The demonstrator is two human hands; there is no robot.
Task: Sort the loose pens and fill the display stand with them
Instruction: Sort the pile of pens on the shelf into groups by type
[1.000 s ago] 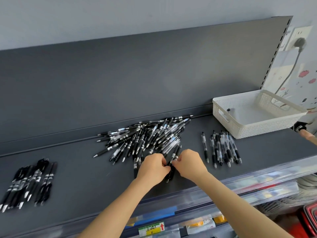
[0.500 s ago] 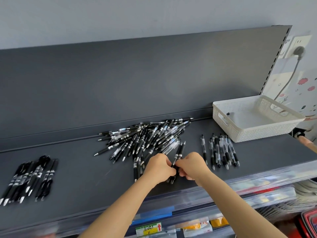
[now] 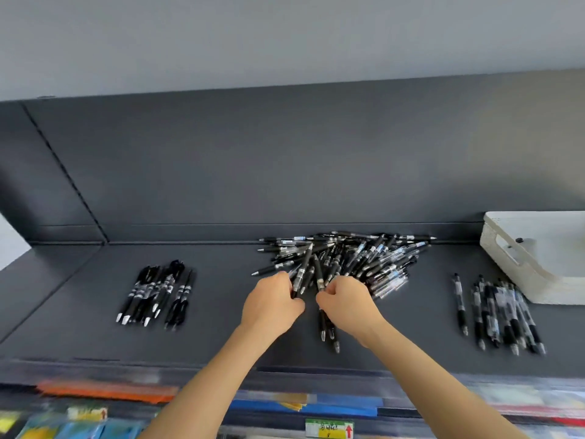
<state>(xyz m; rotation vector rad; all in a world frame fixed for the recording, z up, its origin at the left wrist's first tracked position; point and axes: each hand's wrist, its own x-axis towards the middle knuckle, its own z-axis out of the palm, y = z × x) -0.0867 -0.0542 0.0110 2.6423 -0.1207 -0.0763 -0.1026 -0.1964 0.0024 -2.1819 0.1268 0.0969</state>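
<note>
A loose heap of black and clear pens (image 3: 357, 258) lies in the middle of the dark grey shelf (image 3: 221, 327). My left hand (image 3: 272, 302) grips a black pen (image 3: 302, 270) at the heap's near edge. My right hand (image 3: 346, 304) holds a few black pens (image 3: 327, 331) whose tips stick out below it toward me. The two hands sit side by side, almost touching. A sorted bundle of black pens (image 3: 155, 293) lies to the left. Another sorted row of pens (image 3: 500, 315) lies to the right.
A white woven plastic basket (image 3: 538, 258) stands at the right end of the shelf, close behind the right row of pens. The shelf's dark back panel (image 3: 285, 160) rises behind the heap. Below the front edge are clear bins with coloured goods and a price label (image 3: 329, 429).
The view has swung left, so the basket sits at the frame's right edge and the left bundle nearer the middle. My hands stay at the heap's near edge, holding pens.
</note>
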